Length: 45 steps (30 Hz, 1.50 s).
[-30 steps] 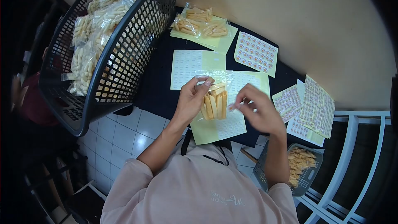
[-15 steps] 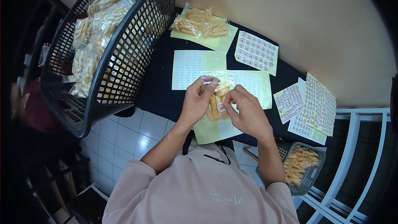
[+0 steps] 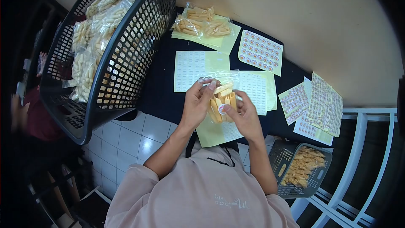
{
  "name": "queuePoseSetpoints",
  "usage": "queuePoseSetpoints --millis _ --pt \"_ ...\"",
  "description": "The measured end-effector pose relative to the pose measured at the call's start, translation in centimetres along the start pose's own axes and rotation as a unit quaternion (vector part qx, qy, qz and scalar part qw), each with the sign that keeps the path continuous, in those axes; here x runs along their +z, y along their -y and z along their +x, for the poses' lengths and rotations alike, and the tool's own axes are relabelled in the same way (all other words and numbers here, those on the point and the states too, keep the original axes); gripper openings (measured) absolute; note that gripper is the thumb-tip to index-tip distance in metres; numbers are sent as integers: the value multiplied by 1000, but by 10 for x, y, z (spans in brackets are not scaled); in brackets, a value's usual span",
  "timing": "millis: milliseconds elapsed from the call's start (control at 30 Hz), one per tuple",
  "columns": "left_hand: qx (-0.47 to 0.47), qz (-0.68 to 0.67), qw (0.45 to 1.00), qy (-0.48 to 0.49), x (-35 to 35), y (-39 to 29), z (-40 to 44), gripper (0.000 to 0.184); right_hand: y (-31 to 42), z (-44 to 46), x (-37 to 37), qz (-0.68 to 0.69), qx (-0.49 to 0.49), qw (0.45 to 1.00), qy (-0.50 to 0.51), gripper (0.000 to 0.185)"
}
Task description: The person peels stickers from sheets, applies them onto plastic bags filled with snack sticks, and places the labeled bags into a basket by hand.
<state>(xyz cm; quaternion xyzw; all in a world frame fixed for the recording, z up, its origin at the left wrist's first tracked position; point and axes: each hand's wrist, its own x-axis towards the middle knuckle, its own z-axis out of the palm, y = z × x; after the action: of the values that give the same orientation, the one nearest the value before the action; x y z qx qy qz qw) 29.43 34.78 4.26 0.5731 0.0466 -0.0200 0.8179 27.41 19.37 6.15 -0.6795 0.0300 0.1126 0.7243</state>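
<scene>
- The bag (image 3: 227, 98) is clear, thin plastic, glossy and creased at its top, packed with pale yellow-orange sticks that look hollow and tubular. Most stand side by side; a few lie across them near the top.
- A round sticker (image 3: 221, 109), white with a coloured print, sits on the front of the bag, low among the sticks.
- The bag is held up between both hands, above the sheets on the tabletop.
- The left hand (image 3: 197, 104) pinches the bag's upper left side, thumb in front.
- The right hand (image 3: 247, 119) grips its right side, thumb pressed at the sticker, fingers curled by the edge.
- Below and around lie yellowish paper sheets (image 3: 190, 71) with rows of small white labels.
- Beyond them, more filled bags (image 3: 200, 14) with similar sticks rest on yellow paper.
- A flat sheet of round stickers (image 3: 260, 53) lies to the right; further right, more sticker sheets (image 3: 321, 107) overlap unevenly.
- The tabletop (image 3: 158, 101) is covered in dark, matte cloth.
- At left, a large dark plastic basket (image 3: 126, 65), perforated, contains bags of whitish, rounded sticks (image 3: 86, 65).
- At lower right, a smaller grey perforated basket (image 3: 276, 156) contains rough, golden pieces (image 3: 304, 166).
</scene>
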Motion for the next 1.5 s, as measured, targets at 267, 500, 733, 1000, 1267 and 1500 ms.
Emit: queuePoseSetpoints --millis 267,500,733,1000,1267,1500 --pt "-9 0 1000 25 4 7 -1 23 -21 -5 3 17 -4 1000 -9 46" --pt "-21 10 1000 9 7 13 -2 23 -22 -10 2 -8 9 1000 -19 55" --pt "-39 34 999 9 1 25 -5 22 -32 -15 -1 17 15 1000 -3 57" --pt "-61 9 998 -6 0 39 -12 23 -46 -21 -6 35 42 998 14 62" --pt "-60 57 996 42 7 39 -7 21 -37 -25 -22 43 79 996 -3 54" --pt "-3 128 983 132 46 43 -8 22 -39 -66 -64 -230 -50 945 -228 64"
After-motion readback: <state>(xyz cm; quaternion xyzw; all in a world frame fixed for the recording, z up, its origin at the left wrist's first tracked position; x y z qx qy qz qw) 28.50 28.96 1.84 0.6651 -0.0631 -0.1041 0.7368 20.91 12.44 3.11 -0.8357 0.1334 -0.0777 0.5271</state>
